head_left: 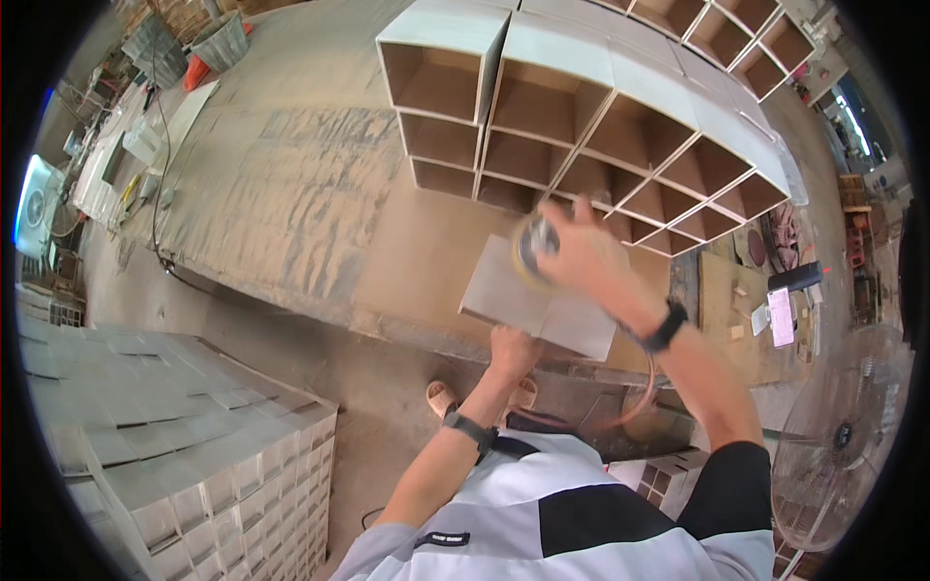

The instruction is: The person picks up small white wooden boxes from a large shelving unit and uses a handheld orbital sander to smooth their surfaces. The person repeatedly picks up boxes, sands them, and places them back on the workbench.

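Observation:
In my right hand (593,257) is a round sander (529,254), smeared by motion, its disc edge yellowish. It is over the top of a white box (499,281), on the side towards the back; whether it touches the surface I cannot make out. A reddish hose (641,402) loops below my right forearm. My left hand (513,351) is closed at the box's near edge and appears to grip it; its fingertips are hidden. The box lies near the front edge of a dusty worktable (387,257).
White open-fronted boxes with brown insides (549,97) are stacked behind the work spot. More pale boxes (184,436) stand piled at the lower left. A caged fan (843,436) is at the right. Buckets (221,44) stand far left.

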Available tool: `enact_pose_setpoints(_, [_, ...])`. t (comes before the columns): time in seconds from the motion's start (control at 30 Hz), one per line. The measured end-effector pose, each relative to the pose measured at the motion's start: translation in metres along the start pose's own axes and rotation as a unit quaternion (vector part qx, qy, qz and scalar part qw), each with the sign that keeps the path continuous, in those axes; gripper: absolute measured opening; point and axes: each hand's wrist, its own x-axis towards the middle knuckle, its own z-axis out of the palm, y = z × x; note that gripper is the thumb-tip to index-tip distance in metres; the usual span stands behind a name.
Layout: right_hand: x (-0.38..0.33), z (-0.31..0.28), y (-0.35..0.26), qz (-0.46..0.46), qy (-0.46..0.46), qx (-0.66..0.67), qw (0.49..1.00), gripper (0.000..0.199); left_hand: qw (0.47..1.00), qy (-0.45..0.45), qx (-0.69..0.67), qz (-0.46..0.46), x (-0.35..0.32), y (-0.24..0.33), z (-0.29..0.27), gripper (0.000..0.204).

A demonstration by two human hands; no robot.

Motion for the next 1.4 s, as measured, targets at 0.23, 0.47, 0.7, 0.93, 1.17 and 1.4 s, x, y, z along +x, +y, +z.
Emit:
enact_pose_setpoints(0.23, [-0.045, -0.027, 0.028, 0.132, -0.027, -0.003, 0.991, 0.052, 0.998, -0.043, -0.029, -0.029, 0.001, -0.002, -0.003, 0.035])
enact_pose_setpoints(0.47, [-0.091, -0.016, 0.029, 0.055, -0.006, -0.042, 0.998, 0.052, 0.999, -0.004, -0.035, -0.01, 0.0, 0.002, -0.006, 0.034])
enact_pose_setpoints(0.7, [-0.106, -0.027, 0.018, 0.013, -0.023, -0.003, 1.0, 0.045, 0.998, 0.053, -0.039, 0.009, 0.013, 0.01, -0.009, 0.025])
enact_pose_setpoints(0.93, [-0.103, -0.026, 0.016, -0.006, -0.01, -0.027, 1.0, 0.043, 0.992, 0.098, -0.069, 0.041, 0.009, 0.01, -0.008, 0.031])
enact_pose_setpoints(1.17, [-0.09, -0.041, 0.094, 0.144, 0.07, -0.015, 0.987, 0.055, 0.999, 0.001, -0.014, -0.041, 0.004, 0.002, -0.007, 0.028])
enact_pose_setpoints(1.4, [-0.209, -0.063, 0.143, 0.234, 0.38, 0.332, 0.831, 0.065, 0.967, -0.085, -0.175, -0.164, -0.05, 0.118, -0.08, 0.042])
